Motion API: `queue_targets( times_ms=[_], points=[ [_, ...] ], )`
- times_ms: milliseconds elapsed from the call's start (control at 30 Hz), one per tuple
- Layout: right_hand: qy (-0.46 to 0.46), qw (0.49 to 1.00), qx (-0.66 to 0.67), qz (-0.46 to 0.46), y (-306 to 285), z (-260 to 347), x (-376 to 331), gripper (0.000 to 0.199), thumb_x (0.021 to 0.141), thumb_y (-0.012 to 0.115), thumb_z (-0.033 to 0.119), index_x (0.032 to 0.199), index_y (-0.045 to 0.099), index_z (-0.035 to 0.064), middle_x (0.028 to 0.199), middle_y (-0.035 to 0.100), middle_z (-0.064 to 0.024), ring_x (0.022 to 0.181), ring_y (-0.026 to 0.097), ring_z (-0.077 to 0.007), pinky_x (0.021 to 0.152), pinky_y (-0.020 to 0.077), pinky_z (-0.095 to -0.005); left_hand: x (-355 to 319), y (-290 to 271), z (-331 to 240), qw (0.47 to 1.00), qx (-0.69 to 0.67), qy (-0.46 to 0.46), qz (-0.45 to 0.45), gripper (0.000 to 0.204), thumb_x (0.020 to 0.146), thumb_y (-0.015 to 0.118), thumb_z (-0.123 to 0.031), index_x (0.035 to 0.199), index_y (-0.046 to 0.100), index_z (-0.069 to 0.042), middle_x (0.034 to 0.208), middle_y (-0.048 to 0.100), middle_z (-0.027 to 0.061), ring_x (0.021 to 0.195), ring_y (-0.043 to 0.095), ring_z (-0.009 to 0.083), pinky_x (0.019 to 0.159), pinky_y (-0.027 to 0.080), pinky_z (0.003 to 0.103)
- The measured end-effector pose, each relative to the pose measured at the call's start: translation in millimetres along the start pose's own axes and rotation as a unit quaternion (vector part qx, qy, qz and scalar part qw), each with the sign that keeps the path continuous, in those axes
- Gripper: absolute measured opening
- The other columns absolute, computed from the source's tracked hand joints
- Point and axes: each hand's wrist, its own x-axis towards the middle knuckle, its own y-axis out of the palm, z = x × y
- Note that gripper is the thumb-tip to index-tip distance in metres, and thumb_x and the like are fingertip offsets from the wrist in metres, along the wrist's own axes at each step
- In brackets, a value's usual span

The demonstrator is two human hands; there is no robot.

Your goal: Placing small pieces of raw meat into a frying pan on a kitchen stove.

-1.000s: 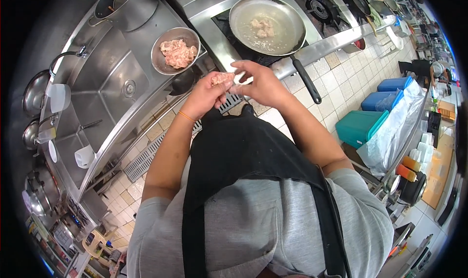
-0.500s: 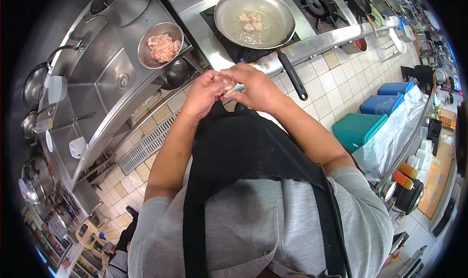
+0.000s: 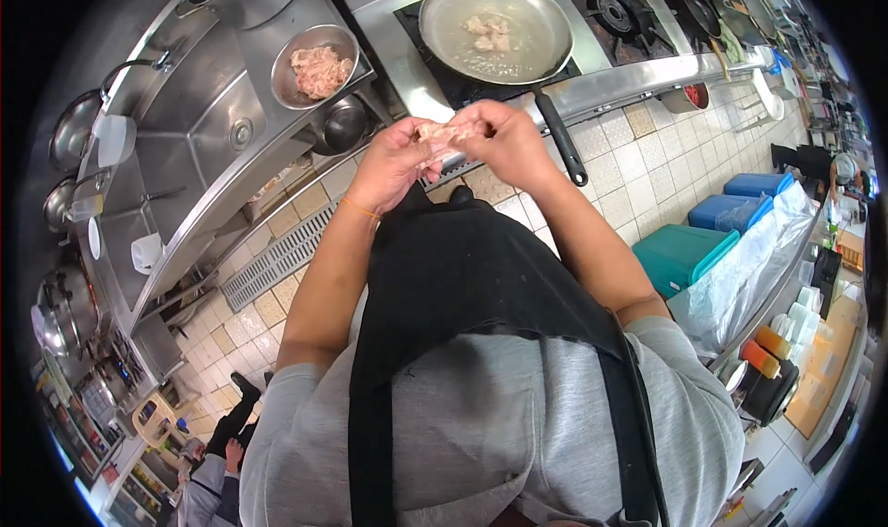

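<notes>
Between both hands, in front of the stove edge, a pale pink piece of raw meat [image 3: 449, 139] is stretched out. My left hand [image 3: 396, 165] pinches its left end, and my right hand [image 3: 507, 146] grips the other end with bent fingers. Ahead of the right hand a wide frying pan [image 3: 557, 51] sits on a burner with oily liquid in it. Pieces of meat [image 3: 488, 31] lie in the middle of that liquid. To the left, a steel bowl [image 3: 285, 72] holds a mound of raw meat [image 3: 320, 70].
The pan's black handle [image 3: 561, 140] juts over the stove edge near my right wrist. At left is a steel sink [image 3: 208, 111]; a dark round pot [image 3: 345, 125] sits below the bowl. Another burner [image 3: 612, 14] is at right. Lidded bins [image 3: 684, 254] stand farther right. Another person [image 3: 217, 481] is at lower left.
My hands have drawn apart, pulling the meat wider between them. My right hand has shifted right and slightly up. The view has shifted slightly.
</notes>
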Motion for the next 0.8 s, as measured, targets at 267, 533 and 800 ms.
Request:
queue_targets(
  times_ms=[267,533,800],
  points=[
    [0.055,0.98,0.189,-0.021,-9.8,17.8,10.7,0.025,0.091,0.063,0.004,0.115,0.066,-0.0036,0.104,0.073,-0.0124,0.085,0.069,-0.0146,0.067,0.0554,-0.0273,-5.0,-15.9,0.0,0.997,-0.061,-0.032,-0.023,0.021,0.097,0.061,-0.009,0.117,0.056,-0.002,0.105,0.066,0.0085,0.09,0.068,0.0185,0.08,0.058,0.036],
    [0.091,0.903,0.408,0.097,7.0,26.7,19.8,0.036,0.099,0.056,0.019,0.126,0.059,-0.0035,0.113,0.07,-0.0142,0.094,0.07,-0.02,0.078,0.0601,-0.033,-0.7,-7.3,-9.6,0.99,-0.025,0.139,-0.014,0.044,0.088,0.073,-0.002,0.128,0.054,-0.004,0.113,0.064,0.0062,0.106,0.064,0.0151,0.09,0.055,0.033],
    [0.219,0.928,0.288,0.091,20.4,27.4,26.6,0.04,0.103,0.057,0.035,0.12,0.063,-0.0004,0.099,0.07,-0.0098,0.082,0.068,-0.0154,0.07,0.0585,-0.0297,0.3,-16.9,-17.2,0.968,0.111,0.217,-0.058,0.033,0.087,0.077,-0.001,0.117,0.064,-0.003,0.106,0.068,0.0046,0.092,0.064,0.0105,0.083,0.055,0.027]
  ],
)
